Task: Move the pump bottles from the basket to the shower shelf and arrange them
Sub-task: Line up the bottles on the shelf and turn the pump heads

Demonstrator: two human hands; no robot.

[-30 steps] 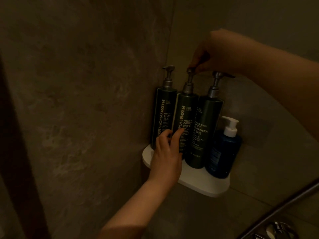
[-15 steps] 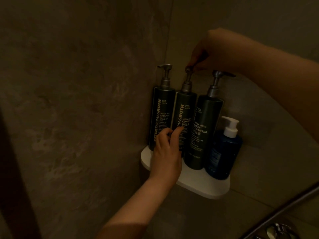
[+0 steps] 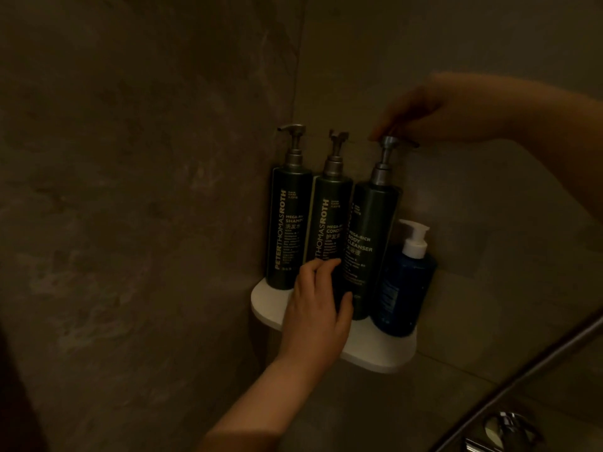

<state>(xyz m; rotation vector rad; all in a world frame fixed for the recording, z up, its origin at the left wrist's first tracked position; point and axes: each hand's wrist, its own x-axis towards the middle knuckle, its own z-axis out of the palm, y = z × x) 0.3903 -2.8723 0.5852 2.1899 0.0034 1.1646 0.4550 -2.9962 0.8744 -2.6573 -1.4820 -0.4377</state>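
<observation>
You have three dark green pump bottles (image 3: 328,230), one blue pump bottle (image 3: 403,288), one white shelf (image 3: 378,353), and two hands: left hand (image 3: 315,314), right hand (image 3: 434,115).

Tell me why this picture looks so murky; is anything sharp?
Head view: dim brownish light everywhere; right hand at top is motion-blurred; shampoo bottle lettering is readable; white shelf is brightest; left hand gripping the conditioner bottle looks fairly sharp.

A: How were the three tall dark-green plastic pump bottles (image 3: 329,210) arranged?
B: Side by side on the white rounded corner shelf (image 3: 380,355); the short blue pump bottle (image 3: 404,288) was set right of them.
</observation>
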